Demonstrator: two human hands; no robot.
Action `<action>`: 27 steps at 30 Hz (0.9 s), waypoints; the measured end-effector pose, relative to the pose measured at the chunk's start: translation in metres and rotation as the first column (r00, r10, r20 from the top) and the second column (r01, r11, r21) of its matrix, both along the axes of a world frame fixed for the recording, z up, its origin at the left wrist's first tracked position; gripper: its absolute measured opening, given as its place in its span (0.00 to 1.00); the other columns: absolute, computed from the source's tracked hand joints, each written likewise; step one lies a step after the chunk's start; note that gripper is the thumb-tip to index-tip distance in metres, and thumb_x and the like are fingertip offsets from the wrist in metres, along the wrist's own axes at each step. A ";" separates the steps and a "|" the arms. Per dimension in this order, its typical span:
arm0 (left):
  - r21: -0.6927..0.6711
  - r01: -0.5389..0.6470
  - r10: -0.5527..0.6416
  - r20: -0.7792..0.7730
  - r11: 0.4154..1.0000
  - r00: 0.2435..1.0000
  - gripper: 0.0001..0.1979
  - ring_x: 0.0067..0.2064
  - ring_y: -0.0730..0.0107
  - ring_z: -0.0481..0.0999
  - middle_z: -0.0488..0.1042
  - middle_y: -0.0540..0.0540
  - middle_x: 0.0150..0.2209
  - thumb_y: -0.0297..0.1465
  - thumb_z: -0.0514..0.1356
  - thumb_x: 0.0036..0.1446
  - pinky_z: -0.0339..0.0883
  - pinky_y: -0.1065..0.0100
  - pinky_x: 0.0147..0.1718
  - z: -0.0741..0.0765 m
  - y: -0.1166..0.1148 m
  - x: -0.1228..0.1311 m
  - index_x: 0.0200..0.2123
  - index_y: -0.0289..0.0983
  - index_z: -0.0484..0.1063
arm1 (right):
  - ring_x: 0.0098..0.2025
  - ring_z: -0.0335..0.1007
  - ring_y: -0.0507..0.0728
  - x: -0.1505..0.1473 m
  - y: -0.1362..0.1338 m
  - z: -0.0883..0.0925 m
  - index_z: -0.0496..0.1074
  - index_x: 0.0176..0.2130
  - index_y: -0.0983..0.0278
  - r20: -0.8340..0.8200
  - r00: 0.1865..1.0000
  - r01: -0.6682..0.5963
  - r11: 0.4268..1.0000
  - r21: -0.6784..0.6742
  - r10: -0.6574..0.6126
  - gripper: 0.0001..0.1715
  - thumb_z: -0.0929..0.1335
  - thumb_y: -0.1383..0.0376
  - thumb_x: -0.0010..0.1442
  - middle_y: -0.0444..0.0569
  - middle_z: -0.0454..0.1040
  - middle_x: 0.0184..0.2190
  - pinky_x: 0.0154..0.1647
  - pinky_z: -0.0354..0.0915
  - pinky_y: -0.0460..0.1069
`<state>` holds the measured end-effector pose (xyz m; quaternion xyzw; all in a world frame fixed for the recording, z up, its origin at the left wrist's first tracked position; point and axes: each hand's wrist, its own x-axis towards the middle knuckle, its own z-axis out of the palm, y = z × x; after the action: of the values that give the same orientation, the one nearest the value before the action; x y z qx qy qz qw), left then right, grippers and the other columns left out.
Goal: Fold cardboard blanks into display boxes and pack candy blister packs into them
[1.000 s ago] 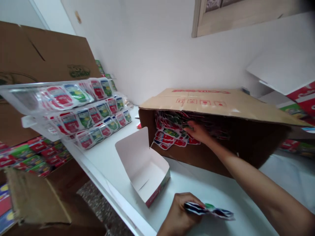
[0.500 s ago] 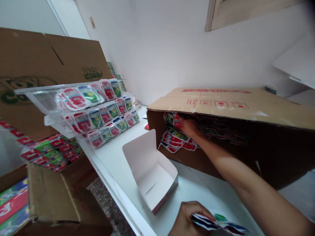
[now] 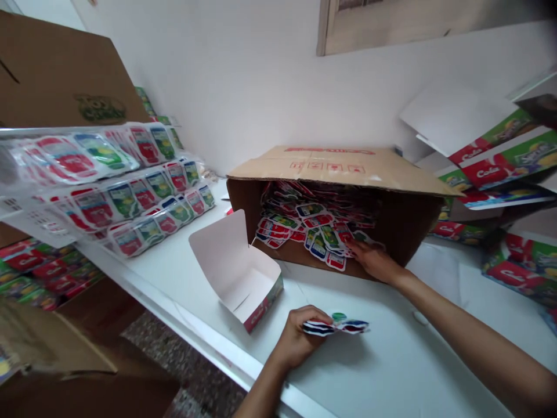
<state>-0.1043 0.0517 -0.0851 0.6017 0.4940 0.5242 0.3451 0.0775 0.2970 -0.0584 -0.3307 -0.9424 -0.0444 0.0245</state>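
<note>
My left hand (image 3: 298,339) is closed around a small stack of bottle-shaped packets (image 3: 319,328), held edge-on above the white table. A green round spot shows at the stack's top. My right hand (image 3: 376,261) reaches to the mouth of a cardboard box (image 3: 313,168) lying on its side, fingers stretched out and touching the loose pile. That heap of red, green and blue packets (image 3: 329,237) spills toward the box's front edge. Between the hands and the table's left edge stands a small carton (image 3: 220,255), lid raised, its white inside showing.
Clear trays of packets (image 3: 148,191) are stacked at the left on the white table (image 3: 383,360). Printed Cola cartons (image 3: 500,168), some unfolded, crowd the right side. Large brown boxes (image 3: 56,69) and piled small cartons (image 3: 47,267) stand beyond the table's left edge.
My right hand has drawn back from deep inside the box to its front edge, with more packets now lying there. My left hand still grips its stack. The view has turned right.
</note>
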 end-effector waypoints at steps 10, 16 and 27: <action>0.003 0.025 -0.025 -0.041 1.000 0.999 0.09 0.37 0.65 0.77 0.79 0.41 0.36 0.33 0.63 0.53 0.69 0.67 0.39 0.005 -0.007 0.003 0.35 0.35 0.78 | 0.38 0.73 0.55 0.029 -0.030 0.027 0.75 0.38 0.61 0.014 0.999 0.041 0.995 -0.089 -0.039 0.14 0.61 0.66 0.62 0.50 0.78 0.36 0.39 0.61 0.45; 0.010 0.032 -0.031 -0.039 0.999 0.999 0.08 0.37 0.65 0.77 0.79 0.42 0.35 0.31 0.63 0.53 0.69 0.67 0.38 0.005 -0.010 0.006 0.35 0.35 0.78 | 0.56 0.63 0.63 0.019 -0.038 0.009 0.63 0.59 0.70 -0.100 0.984 0.146 0.989 -0.034 -0.149 0.30 0.60 0.57 0.64 0.61 0.65 0.58 0.54 0.59 0.52; -0.056 -0.035 0.035 0.009 0.998 0.999 0.10 0.36 0.65 0.78 0.79 0.43 0.36 0.28 0.62 0.50 0.68 0.68 0.37 0.002 -0.014 0.006 0.38 0.33 0.76 | 0.46 0.69 0.61 -0.030 -0.052 0.029 0.72 0.43 0.69 -0.081 0.995 0.051 0.999 -0.012 -0.052 0.18 0.57 0.70 0.63 0.63 0.75 0.43 0.48 0.58 0.52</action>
<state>-0.0986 0.0381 -0.0831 0.5807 0.5171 0.5191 0.3548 0.0476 0.2454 -0.0299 -0.3564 -0.9320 -0.0268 0.0599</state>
